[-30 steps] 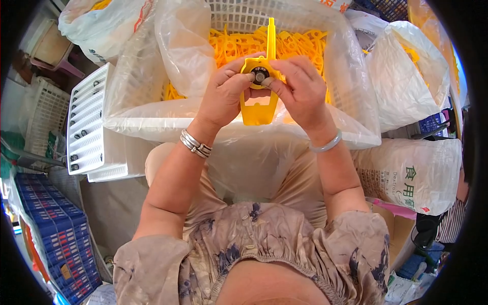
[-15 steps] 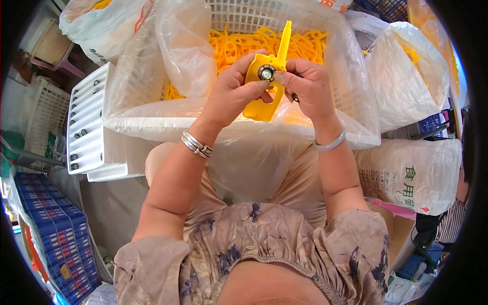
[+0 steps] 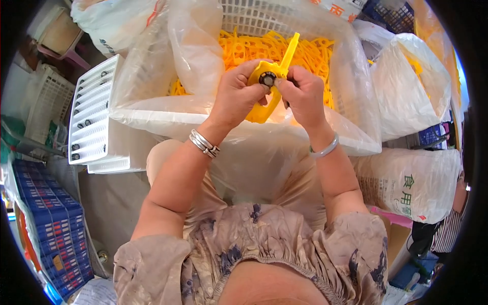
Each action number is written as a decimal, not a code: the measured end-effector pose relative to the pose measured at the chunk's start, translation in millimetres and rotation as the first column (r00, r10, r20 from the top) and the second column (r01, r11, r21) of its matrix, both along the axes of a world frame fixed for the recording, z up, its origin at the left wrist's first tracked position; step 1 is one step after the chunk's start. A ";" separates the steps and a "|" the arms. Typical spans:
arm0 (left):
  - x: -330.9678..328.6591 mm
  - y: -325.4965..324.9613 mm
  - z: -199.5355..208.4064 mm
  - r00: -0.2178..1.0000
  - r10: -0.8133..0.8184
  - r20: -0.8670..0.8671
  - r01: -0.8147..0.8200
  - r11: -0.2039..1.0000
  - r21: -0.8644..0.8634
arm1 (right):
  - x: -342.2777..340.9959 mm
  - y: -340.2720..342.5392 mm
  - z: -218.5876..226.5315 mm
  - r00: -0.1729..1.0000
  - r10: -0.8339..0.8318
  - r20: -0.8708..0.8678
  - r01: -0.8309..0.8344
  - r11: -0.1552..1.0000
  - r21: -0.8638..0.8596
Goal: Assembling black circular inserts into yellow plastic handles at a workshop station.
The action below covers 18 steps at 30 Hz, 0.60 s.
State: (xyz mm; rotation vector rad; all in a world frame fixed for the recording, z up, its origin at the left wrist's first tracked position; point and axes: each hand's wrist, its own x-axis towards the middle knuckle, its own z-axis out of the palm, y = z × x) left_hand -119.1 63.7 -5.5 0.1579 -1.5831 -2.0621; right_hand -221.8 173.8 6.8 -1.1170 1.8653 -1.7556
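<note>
Between my two hands is a yellow plastic part (image 3: 262, 113) with a long narrow arm slanting up to the right. A black ring-shaped piece (image 3: 267, 78) with a pale round centre sits on its face. My left hand (image 3: 239, 91) grips the part's left side, its thumb against the lower edge of the black piece. From the right, my right hand (image 3: 307, 96) pinches the part, with its thumb tip at the black piece's right edge. Something small and dark shows under the right fingers, too hidden to name. Both hands are above the near side of a plastic-lined crate (image 3: 244, 120).
Inside the crate lie many loose yellow plastic parts (image 3: 254, 48). A white ribbed tray (image 3: 94, 122) with several small black rings stands at the left. White sacks (image 3: 406, 91) flank the crate on the right. Blue stacked crates (image 3: 53, 229) stand at lower left.
The whole view has shifted slightly, so the crate and tray appear lower and further right. Both hands keep hold of the yellow part; the dark thing under my right fingers shows less.
</note>
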 end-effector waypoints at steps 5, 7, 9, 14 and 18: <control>16.1 -21.6 1.7 0.984 -0.178 0.030 0.178 0.984 -0.010 | 12.2 -4.2 4.8 0.998 -0.061 -0.035 0.061 0.998 -0.004; 23.4 -30.6 4.0 0.987 -0.120 -0.102 0.128 0.990 0.068 | 7.5 6.8 5.2 0.922 -0.230 -0.313 0.173 0.965 -0.198; 35.4 -46.4 10.7 0.993 0.114 -0.033 -0.104 0.970 0.219 | 10.0 7.5 24.1 0.931 -0.199 -0.307 0.000 0.840 -0.543; 47.9 -60.4 -3.1 0.940 0.299 0.164 -0.341 0.850 0.401 | 33.9 -71.6 131.7 0.441 -0.549 -0.710 -0.005 0.790 -0.613; 45.7 -60.9 0.1 0.961 0.234 0.147 -0.276 0.835 0.475 | 15.3 -239.0 199.4 0.259 -0.583 -0.770 -0.402 0.660 -0.635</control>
